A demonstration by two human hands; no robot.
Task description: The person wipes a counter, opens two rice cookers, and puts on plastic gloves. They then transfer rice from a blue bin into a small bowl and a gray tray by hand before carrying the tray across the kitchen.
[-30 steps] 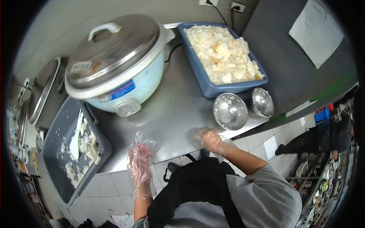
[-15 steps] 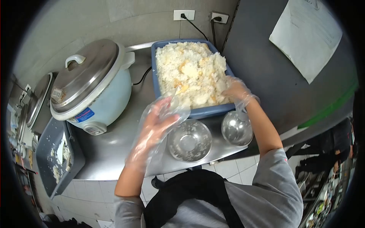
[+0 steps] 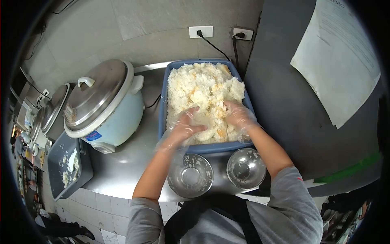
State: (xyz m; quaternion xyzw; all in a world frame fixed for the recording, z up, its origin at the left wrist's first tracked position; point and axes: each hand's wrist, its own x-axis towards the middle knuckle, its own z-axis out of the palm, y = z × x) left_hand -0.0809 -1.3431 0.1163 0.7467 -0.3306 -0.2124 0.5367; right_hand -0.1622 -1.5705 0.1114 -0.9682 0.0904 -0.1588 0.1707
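A blue tub (image 3: 161, 122) holds a heaped mass of white rice (image 3: 183, 85) with yellowish, browned patches. Both my hands wear loose clear plastic gloves. My left hand (image 3: 183, 128) is over the rice near the tub's front left, thumb and fingers apart, with nothing visibly held. At the right side my right hand (image 3: 239, 117) touches the rice with its fingers spread; some fingertips are partly hidden there. In front of the tub stand two metal bowls, the left bowl (image 3: 190, 176) and the right bowl (image 3: 245, 168), with rice grains stuck inside the left one.
A large rice cooker (image 3: 118, 118) with a metal lid stands left on the steel counter (image 3: 118, 171). A grey bin (image 3: 55, 166) with rice scraps and a white utensil is at far left. A dark panel (image 3: 280, 93) bearing a paper sheet (image 3: 333, 57) borders the right.
My left hand has moved from above the left bowl to over the rice. My right hand has shifted inward from the tub's right edge. The camera view has tilted upward.
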